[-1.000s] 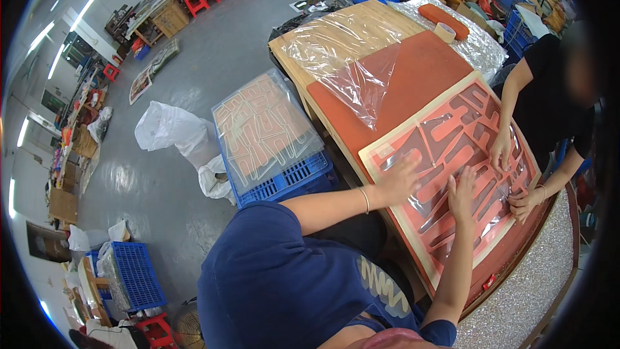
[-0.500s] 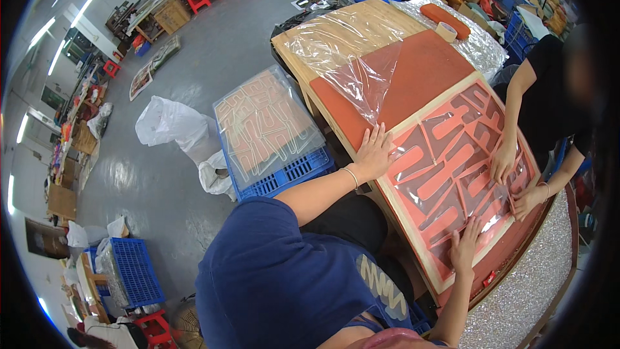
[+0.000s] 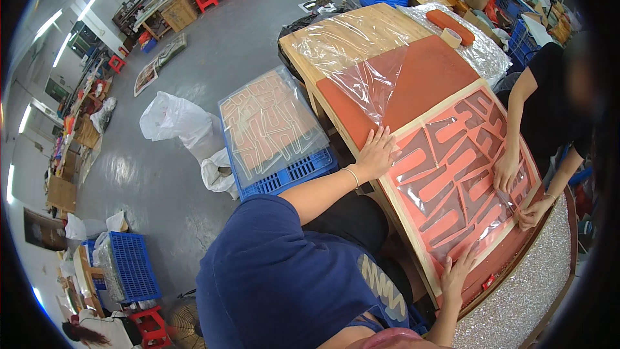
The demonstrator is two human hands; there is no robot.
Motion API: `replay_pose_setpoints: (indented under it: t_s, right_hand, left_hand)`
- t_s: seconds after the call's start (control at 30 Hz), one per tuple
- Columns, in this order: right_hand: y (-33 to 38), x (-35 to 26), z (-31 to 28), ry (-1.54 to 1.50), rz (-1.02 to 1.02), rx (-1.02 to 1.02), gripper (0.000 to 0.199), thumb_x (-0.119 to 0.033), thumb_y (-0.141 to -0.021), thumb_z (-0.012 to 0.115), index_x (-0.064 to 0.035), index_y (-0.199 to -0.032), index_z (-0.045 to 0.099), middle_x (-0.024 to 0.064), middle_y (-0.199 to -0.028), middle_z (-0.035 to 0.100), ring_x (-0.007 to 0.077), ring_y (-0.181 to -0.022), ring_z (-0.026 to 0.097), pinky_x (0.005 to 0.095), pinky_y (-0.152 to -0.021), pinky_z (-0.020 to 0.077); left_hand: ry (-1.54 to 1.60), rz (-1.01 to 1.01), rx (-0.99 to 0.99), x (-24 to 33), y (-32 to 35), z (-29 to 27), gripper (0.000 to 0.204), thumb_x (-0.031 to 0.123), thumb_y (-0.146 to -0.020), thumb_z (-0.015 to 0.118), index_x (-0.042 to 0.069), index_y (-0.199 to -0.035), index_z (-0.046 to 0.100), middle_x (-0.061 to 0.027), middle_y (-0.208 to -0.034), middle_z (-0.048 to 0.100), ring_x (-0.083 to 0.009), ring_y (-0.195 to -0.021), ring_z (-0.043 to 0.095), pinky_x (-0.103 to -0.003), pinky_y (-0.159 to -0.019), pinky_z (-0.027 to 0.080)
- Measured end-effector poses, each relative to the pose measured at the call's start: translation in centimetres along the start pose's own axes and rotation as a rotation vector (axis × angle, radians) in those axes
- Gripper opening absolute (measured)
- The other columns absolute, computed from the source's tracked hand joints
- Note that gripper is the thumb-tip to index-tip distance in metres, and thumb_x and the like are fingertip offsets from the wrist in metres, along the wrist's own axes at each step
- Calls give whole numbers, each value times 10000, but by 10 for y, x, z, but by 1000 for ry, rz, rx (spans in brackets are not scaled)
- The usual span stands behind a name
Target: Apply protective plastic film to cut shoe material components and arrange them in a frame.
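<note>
A pale wooden frame (image 3: 404, 212) holds coral-pink long, blunt cut-out shapes (image 3: 441, 184) under shiny clear film. My left hand (image 3: 376, 154) lies flat with spread fingers on the frame's upper left corner, at the tip of the loose clear plastic sheet (image 3: 374, 84). On the near edge of the panel my right hand (image 3: 456, 274) rests with fingers stretched out on the film. Across from me, a co-worker's hand (image 3: 506, 171) presses on the film, while the co-worker's other hand (image 3: 535, 213) pinches at the frame's right corner, apparently on the film's edge.
A red-brown board (image 3: 429, 74) covers part of the wooden table (image 3: 303, 45) beyond the frame. To the left, a stack of clear-covered panels (image 3: 268, 116) sits on a blue crate (image 3: 290, 178). A tape roll (image 3: 451, 38) stands at the back; a glittery silver surface (image 3: 526, 278) curves along the near right.
My right hand has slid nearer to me along the panel's edge. The co-worker's pinching hand has shifted outward at the corner. My left hand stays on the frame.
</note>
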State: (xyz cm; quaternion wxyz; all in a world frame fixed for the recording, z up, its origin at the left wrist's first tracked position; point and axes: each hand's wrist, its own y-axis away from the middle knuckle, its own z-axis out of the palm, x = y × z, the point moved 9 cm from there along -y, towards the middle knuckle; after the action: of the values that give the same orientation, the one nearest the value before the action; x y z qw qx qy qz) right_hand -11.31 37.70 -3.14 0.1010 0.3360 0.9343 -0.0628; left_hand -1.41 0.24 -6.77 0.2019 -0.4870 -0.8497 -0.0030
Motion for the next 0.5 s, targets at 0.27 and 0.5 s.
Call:
replay_pose_setpoints:
  t_s: [0.27,0.5]
  right_hand:
    - [29,-79,32,101,-287,-167,875,-466,-856,600,53,-1460,238,331,-1498,217,488,-1402,186,613,-1139,97]
    - [105,58,-32,329,64,146,699,-227,-877,621,52,-1435,306,268,-1516,259,433,-1405,241,533,-1145,183]
  left_hand:
    - [47,14,21,-7,0,1,501,307,-998,374,-23,-1370,435,-274,-1478,322,-387,-1415,242,-480,-1164,183]
    - [90,-7,119,-11,16,-13,452,176,-914,526,-38,-1309,475,-259,-1402,417,-391,-1287,411,-471,-1083,318]
